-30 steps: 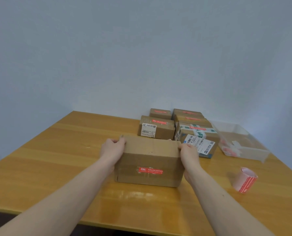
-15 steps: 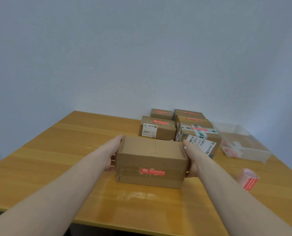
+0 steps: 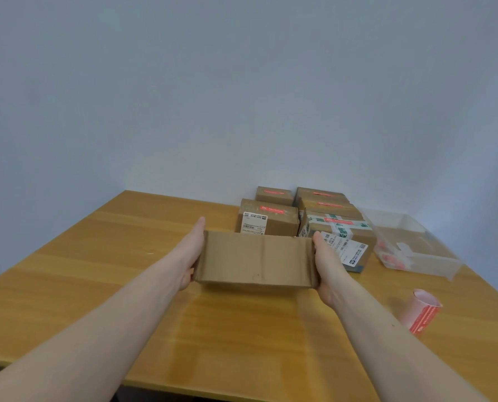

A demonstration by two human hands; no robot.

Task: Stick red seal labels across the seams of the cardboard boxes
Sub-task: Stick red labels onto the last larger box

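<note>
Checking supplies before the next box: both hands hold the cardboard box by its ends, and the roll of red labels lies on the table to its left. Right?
Not quite. In the head view the left hand and right hand hold the cardboard box by its ends, but the roll of red labels lies on the table to its right.

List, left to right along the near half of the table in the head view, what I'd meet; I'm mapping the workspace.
Left hand → plain brown cardboard box held between both hands → right hand → roll of red seal labels lying on the wooden table.
</note>
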